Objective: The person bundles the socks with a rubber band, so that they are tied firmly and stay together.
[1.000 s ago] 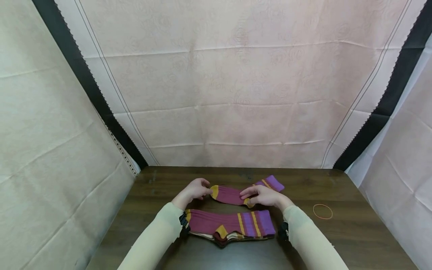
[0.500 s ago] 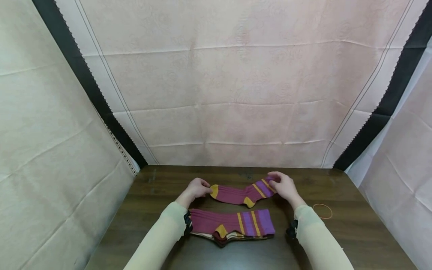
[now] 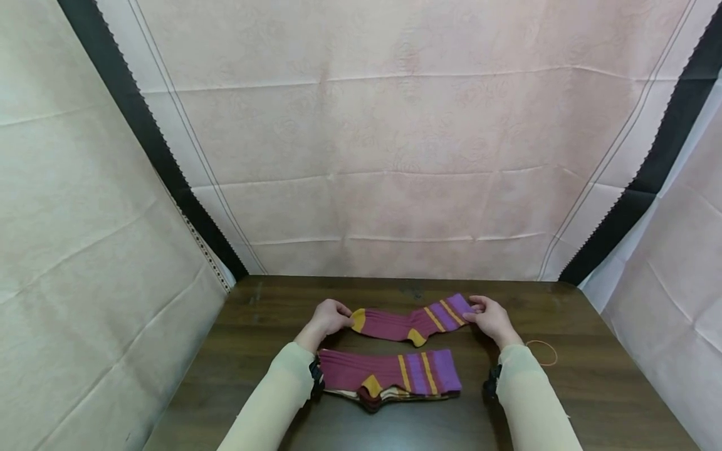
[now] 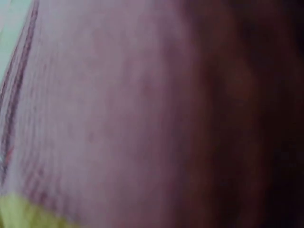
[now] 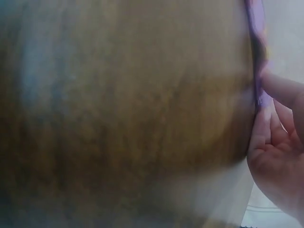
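Sock (image 3: 386,325) held at both ends, just beyond a stack of socks (image 3: 366,366)

Take the stack as the landmark; it lies flat, running left to right, on the brown wooden worktop (image 3: 592,388).

Beyond the stack's left end, the left hand (image 3: 328,318) has its bent fingers clamped on the yellow toe (image 3: 358,320) of the single sock. The left wrist view is mostly blur and does not show that grip.

From the toe, the maroon foot stretches rightward behind the stack, well apart from the left hand's sleeve but near the stack's far edge. Its yellow heel (image 3: 417,337) points toward the stack's right half. There the sock bends, and its striped leg angles away from the stack, up to a purple cuff (image 3: 462,304). So the long axis goes roughly side to side, with the cuff end farther off than the toe.

Beyond the stack's right end, the right hand (image 3: 493,320) has thumb and fingers bent onto the cuff's edge, holding it. Neither hand is nearer: each touches its own end.

Farthest right of the stack, beside the right wrist, lies a thin orange loop (image 3: 556,355), partly hidden.
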Motion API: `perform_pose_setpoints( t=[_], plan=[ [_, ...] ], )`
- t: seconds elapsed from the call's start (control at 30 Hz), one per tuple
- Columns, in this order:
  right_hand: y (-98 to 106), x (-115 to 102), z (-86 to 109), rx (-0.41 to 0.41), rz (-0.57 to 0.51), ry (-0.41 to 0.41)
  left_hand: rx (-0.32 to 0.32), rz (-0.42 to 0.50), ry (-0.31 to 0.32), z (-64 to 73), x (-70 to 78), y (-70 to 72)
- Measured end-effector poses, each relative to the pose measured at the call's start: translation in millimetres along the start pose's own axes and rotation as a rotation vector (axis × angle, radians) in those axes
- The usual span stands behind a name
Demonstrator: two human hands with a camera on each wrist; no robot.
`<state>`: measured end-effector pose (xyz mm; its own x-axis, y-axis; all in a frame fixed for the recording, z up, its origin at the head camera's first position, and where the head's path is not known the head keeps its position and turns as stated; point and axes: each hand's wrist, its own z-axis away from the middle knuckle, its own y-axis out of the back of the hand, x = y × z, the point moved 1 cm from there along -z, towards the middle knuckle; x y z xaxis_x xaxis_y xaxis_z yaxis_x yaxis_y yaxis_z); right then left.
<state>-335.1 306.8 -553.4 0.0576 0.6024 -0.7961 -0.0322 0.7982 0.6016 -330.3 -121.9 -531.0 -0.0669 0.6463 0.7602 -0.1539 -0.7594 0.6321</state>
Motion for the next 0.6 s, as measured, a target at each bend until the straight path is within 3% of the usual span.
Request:
perform_pose_setpoints(
  t=[0.2, 0.6],
  plan=[
    [4.3, 3.5, 0.8, -0.050, 0.029, -0.041, 0.024, -0.010, -0.014, -0.1, -2.6, -1.8],
    [2.5, 1.9, 5.8, -0.035, 0.040, -0.039, 0.027, 0.001, -0.003, 1.7, -3.3, -2.3]
  ],
)
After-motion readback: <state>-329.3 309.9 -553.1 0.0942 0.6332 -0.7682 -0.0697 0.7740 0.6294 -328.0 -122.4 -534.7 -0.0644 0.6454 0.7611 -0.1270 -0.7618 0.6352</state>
